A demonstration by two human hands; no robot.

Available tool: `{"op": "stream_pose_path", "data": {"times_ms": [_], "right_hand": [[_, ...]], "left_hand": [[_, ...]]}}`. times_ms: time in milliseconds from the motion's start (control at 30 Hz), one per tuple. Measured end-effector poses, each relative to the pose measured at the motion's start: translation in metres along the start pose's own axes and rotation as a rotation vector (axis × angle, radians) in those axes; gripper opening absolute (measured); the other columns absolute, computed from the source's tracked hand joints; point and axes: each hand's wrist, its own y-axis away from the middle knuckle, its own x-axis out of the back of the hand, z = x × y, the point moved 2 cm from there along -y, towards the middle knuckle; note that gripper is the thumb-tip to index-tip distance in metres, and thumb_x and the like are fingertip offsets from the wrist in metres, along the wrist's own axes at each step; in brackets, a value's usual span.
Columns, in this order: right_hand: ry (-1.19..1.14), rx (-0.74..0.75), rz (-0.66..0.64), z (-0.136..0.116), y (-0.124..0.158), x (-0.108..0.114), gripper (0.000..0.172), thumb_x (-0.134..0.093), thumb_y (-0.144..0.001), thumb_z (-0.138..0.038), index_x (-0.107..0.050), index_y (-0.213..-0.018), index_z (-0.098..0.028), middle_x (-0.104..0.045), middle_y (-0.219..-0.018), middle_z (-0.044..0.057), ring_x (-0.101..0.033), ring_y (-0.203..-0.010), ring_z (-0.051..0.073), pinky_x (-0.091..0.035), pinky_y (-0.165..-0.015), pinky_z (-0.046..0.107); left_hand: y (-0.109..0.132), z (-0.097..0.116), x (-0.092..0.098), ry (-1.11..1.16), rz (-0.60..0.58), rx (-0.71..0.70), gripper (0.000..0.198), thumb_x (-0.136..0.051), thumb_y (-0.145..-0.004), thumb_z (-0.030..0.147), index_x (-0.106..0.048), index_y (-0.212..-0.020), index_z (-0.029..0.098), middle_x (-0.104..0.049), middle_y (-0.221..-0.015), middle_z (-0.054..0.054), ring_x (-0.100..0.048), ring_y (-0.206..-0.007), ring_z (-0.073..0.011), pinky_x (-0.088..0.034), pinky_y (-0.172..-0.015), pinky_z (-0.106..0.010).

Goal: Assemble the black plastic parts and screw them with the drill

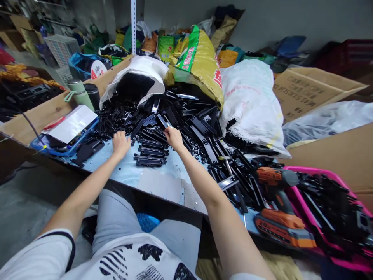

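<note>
My left hand (pixel 121 144) is over the edge of a heap of small black plastic parts (pixel 112 120), its fingers curled down and closed. What they hold, if anything, is hidden. My right hand (pixel 174 138) has its fingers closed round the near end of a long black strip with a shiny face (pixel 162 121), at the larger heap. Between the two hands, several black assembled pieces (pixel 151 160) lie in a stacked row on the light blue tabletop (pixel 125 173). Small silver screws (pixel 196 151) are scattered to the right of my right hand.
White sacks (pixel 250 97) and a yellow sack (pixel 201 70) spill black parts at the back. An orange cordless drill (pixel 281 206) stands at right by a pink basket (pixel 323 170); a hammer (pixel 228 165) lies nearer. At left are a blue tray (pixel 55 149) and green bottle (pixel 80 93).
</note>
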Motion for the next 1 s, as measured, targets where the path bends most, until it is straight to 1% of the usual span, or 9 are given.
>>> {"op": "stream_pose_path", "data": {"times_ms": [67, 167, 367, 500, 633, 733, 800, 900, 1000], "right_hand": [[0.01, -0.013, -0.006, 0.0, 0.003, 0.002, 0.026, -0.043, -0.093, -0.03, -0.053, -0.113, -0.016, -0.059, -0.111, 0.013, -0.046, -0.105, 0.026, -0.034, -0.086, 0.037], [-0.006, -0.011, -0.105, -0.006, 0.002, -0.008, 0.025, -0.053, -0.089, -0.032, -0.056, -0.11, -0.019, -0.057, -0.117, 0.01, -0.043, -0.111, 0.026, -0.035, -0.087, 0.037], [-0.059, -0.055, -0.142, -0.012, -0.007, -0.028, 0.019, -0.057, -0.086, -0.028, -0.057, -0.102, -0.017, -0.059, -0.11, 0.011, -0.047, -0.105, 0.024, -0.037, -0.084, 0.036], [-0.12, -0.085, -0.119, -0.005, -0.006, -0.017, 0.019, -0.047, -0.091, -0.032, -0.053, -0.101, -0.017, -0.062, -0.1, 0.008, -0.053, -0.093, 0.019, -0.039, -0.081, 0.032], [-0.458, -0.104, 0.08, 0.005, 0.023, 0.009, 0.03, -0.037, -0.093, -0.038, -0.042, -0.113, -0.016, -0.06, -0.096, 0.006, -0.056, -0.084, 0.015, -0.043, -0.075, 0.027], [-0.655, -0.117, 0.183, 0.004, 0.069, 0.03, 0.051, -0.046, -0.088, -0.041, -0.028, -0.129, -0.016, -0.06, -0.089, 0.004, -0.058, -0.078, 0.016, -0.044, -0.073, 0.029], [-0.518, -0.134, 0.176, -0.006, 0.106, 0.04, 0.065, -0.055, -0.083, -0.038, -0.024, -0.135, -0.016, -0.06, -0.09, 0.005, -0.057, -0.08, 0.019, -0.044, -0.075, 0.033], [-0.118, -0.145, 0.052, -0.029, 0.162, 0.041, 0.054, -0.06, -0.08, -0.029, -0.043, -0.127, -0.012, -0.058, -0.095, 0.014, -0.054, -0.089, 0.026, -0.043, -0.077, 0.039], [0.052, -0.032, -0.156, -0.053, 0.211, 0.029, 0.032, -0.06, -0.083, -0.032, -0.058, -0.108, -0.012, -0.058, -0.097, 0.017, -0.052, -0.094, 0.029, -0.044, -0.078, 0.04]], "left_hand": [[-0.024, -0.017, 0.002, 0.038, 0.033, 0.094, 0.037, -0.045, -0.091, 0.036, -0.055, -0.093, 0.0, -0.055, -0.108, -0.024, -0.045, -0.111, -0.0316, -0.037, -0.093, -0.049], [-0.04, -0.023, -0.001, 0.052, 0.046, 0.142, 0.033, -0.036, -0.095, 0.025, -0.052, -0.08, 0.001, -0.057, -0.101, -0.025, -0.044, -0.111, -0.0295, -0.036, -0.093, -0.05], [-0.029, -0.016, -0.005, -0.024, 0.025, 0.25, 0.023, -0.029, -0.087, 0.002, -0.051, -0.088, -0.001, -0.056, -0.101, -0.03, -0.048, -0.109, -0.0359, -0.037, -0.087, -0.055], [-0.025, -0.023, 0.002, -0.043, 0.006, 0.231, 0.015, -0.041, -0.085, 0.009, -0.05, -0.093, 0.0, -0.053, -0.11, -0.03, -0.045, -0.113, -0.0387, -0.036, -0.09, -0.054], [-0.022, -0.023, 0.019, 0.08, 0.068, 0.067, 0.023, -0.057, -0.081, 0.022, -0.047, -0.097, 0.009, -0.056, -0.11, -0.018, -0.046, -0.115, -0.0314, -0.034, -0.1, -0.048], [0.004, 0.0, 0.032, 0.279, 0.171, -0.077, 0.026, -0.057, -0.083, 0.025, -0.047, -0.104, 0.014, -0.058, -0.11, -0.011, -0.053, -0.109, -0.0229, -0.04, -0.098, -0.04], [0.037, 0.029, 0.036, 0.419, 0.141, -0.209, 0.027, -0.055, -0.085, 0.029, -0.049, -0.107, 0.015, -0.059, -0.107, -0.009, -0.057, -0.102, -0.0198, -0.045, -0.092, -0.035], [0.096, 0.074, 0.029, 0.507, -0.187, -0.426, 0.025, -0.053, -0.087, 0.03, -0.054, -0.108, 0.017, -0.062, -0.104, -0.008, -0.061, -0.095, -0.0198, -0.048, -0.087, -0.034], [0.138, 0.092, 0.015, 0.511, -0.382, -0.422, 0.025, -0.05, -0.087, 0.026, -0.056, -0.109, 0.016, -0.064, -0.104, -0.011, -0.061, -0.098, -0.0223, -0.049, -0.088, -0.038]]}}
